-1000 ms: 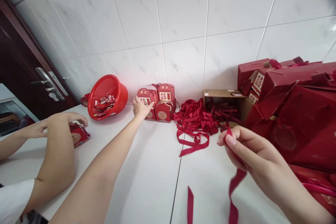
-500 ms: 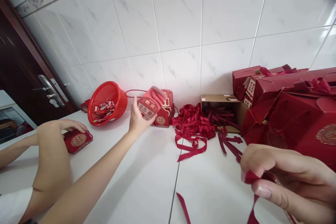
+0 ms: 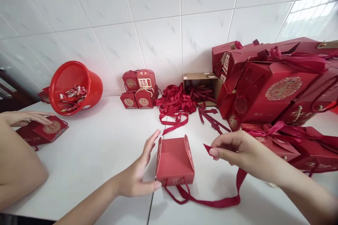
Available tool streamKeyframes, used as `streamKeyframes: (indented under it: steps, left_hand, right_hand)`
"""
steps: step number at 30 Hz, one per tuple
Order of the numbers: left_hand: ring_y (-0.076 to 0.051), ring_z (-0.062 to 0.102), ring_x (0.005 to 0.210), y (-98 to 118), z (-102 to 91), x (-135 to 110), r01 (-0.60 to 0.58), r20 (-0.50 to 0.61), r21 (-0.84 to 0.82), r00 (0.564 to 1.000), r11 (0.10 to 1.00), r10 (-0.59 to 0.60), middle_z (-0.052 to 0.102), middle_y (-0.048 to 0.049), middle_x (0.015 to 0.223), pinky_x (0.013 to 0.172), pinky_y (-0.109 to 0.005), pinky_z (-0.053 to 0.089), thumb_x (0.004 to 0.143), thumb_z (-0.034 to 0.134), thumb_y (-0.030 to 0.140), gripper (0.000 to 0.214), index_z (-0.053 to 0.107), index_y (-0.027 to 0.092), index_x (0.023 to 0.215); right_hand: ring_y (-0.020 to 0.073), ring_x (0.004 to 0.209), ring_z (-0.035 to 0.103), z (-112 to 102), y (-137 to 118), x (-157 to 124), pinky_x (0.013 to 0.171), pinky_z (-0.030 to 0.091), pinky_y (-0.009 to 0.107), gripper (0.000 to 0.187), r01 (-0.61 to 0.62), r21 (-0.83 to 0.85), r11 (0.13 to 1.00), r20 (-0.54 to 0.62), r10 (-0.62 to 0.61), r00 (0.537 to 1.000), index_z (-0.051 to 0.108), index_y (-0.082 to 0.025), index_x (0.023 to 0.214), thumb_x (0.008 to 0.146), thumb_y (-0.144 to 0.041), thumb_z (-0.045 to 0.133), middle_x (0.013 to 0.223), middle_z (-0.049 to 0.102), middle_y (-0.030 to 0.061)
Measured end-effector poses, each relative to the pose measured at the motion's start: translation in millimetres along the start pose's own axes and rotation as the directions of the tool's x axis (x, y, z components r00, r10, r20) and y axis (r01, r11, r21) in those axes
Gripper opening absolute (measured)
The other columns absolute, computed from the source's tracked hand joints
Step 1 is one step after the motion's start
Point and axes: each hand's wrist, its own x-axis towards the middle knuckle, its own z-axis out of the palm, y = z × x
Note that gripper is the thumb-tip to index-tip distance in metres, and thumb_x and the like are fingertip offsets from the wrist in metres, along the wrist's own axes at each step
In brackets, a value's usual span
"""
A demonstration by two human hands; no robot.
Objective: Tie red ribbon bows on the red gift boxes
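Note:
In front of me on the white table (image 3: 111,151) sits a red gift box (image 3: 175,158) with rounded end flaps and a cord handle. My left hand (image 3: 137,175) is beside its left side, fingers and thumb apart, holding nothing. To the right of the box, my right hand (image 3: 232,147) pinches the end of a dark red ribbon (image 3: 221,202) between thumb and fingers. The ribbon loops down onto the table and runs to the near side of the box, by the cord.
A red basket (image 3: 95,84) with wrapped sweets stands left. Small red boxes (image 3: 144,102), a ribbon heap (image 3: 175,100) and an open carton (image 3: 218,91) line the wall. Large red boxes (image 3: 248,88) are piled right. Another person's hand (image 3: 31,116) rests on a red box (image 3: 50,132).
The box that my left hand held up near the wall now stands on the table before me, and that hand has let go. My right hand has moved left, still pinching ribbon.

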Motion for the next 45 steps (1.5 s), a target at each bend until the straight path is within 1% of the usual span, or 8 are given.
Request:
streamKeyframes:
  steps: [2,4,6,8,15,19,29,45]
  left_hand:
    - [-0.035,0.003,0.145,13,-8.6,9,-0.033,-0.045,-0.016,0.998,0.999,0.032,0.000,-0.0060,0.160,0.115,-0.056,0.016,0.081,0.060,0.041,0.089,0.004,0.033,0.150]
    - [-0.033,0.015,0.144,28,-12.9,19,-0.029,-0.080,-0.011,0.996,1.000,0.028,0.017,-0.0074,0.156,0.115,-0.052,0.022,0.084,0.056,0.043,0.067,0.029,0.030,0.144]
    - [-0.030,0.032,0.138,42,-11.2,30,-0.011,-0.084,0.044,0.996,0.999,0.015,0.037,-0.0086,0.146,0.112,-0.047,0.031,0.085,0.057,0.037,0.047,0.048,0.028,0.130]
    - [-0.027,0.044,0.130,52,-5.6,41,-0.022,-0.054,0.108,0.998,0.994,0.028,0.048,-0.0087,0.136,0.109,-0.043,0.037,0.083,0.061,0.028,0.037,0.055,0.025,0.119]
    - [-0.024,0.048,0.125,64,8.6,60,-0.088,0.050,0.256,0.996,0.963,0.078,0.052,-0.0089,0.130,0.105,-0.038,0.042,0.074,0.057,0.010,0.043,0.060,0.022,0.115]
    - [-0.024,0.048,0.124,73,11.5,66,-0.087,0.011,0.290,0.996,0.953,0.087,0.053,-0.0086,0.128,0.104,-0.040,0.042,0.076,0.055,0.011,0.035,0.064,0.022,0.108]
    - [-0.019,0.061,0.090,94,16.2,78,-0.038,-0.056,0.299,0.997,0.953,0.057,0.068,-0.0025,0.096,0.089,-0.035,0.048,0.079,0.052,0.011,0.020,0.067,0.022,0.087]
    - [-0.016,0.060,0.079,100,22.0,80,-0.052,0.015,0.265,0.999,0.963,0.050,0.066,-0.0001,0.085,0.078,-0.028,0.047,0.084,0.047,0.014,0.018,0.064,0.021,0.085]
  right_hand:
    - [0.0089,0.054,0.037,5,8,4,0.049,0.029,0.024,0.037,-0.035,0.010,0.999,0.046,0.035,0.998,0.065,-0.017,0.070,0.084,-0.050,0.057,0.062,0.053,0.0000]
    - [0.0082,0.052,0.036,11,14,10,0.048,0.029,0.023,0.033,-0.074,0.081,0.994,0.123,0.064,0.990,0.065,-0.017,0.080,0.083,-0.050,0.059,0.060,0.053,-0.0013]
    - [0.0081,0.051,0.038,15,16,18,0.048,0.030,0.021,0.034,-0.103,0.202,0.974,0.172,0.068,0.983,0.061,-0.019,0.097,0.081,-0.049,0.063,0.058,0.054,-0.0031]
    - [0.0080,0.052,0.041,19,15,23,0.049,0.032,0.020,0.040,-0.104,0.316,0.943,0.174,0.050,0.984,0.055,-0.019,0.103,0.078,-0.048,0.067,0.057,0.055,-0.0044]
    - [0.0062,0.054,0.043,14,18,16,0.048,0.030,0.017,0.033,-0.108,0.435,0.894,0.165,0.039,0.986,0.053,-0.020,0.093,0.077,-0.042,0.072,0.057,0.056,-0.0054]
    - [0.0055,0.052,0.043,10,22,11,0.048,0.030,0.017,0.032,-0.110,0.463,0.880,0.166,0.036,0.985,0.054,-0.020,0.094,0.079,-0.042,0.071,0.057,0.056,-0.0054]
    - [0.0059,0.053,0.046,8,21,9,0.047,0.030,0.017,0.032,-0.070,0.472,0.879,0.165,-0.010,0.986,0.056,-0.018,0.097,0.079,-0.039,0.071,0.057,0.052,-0.0060]
    - [0.0067,0.053,0.044,9,22,12,0.049,0.030,0.019,0.040,-0.064,0.440,0.896,0.170,-0.013,0.985,0.054,-0.019,0.102,0.077,-0.044,0.071,0.058,0.053,-0.0062]
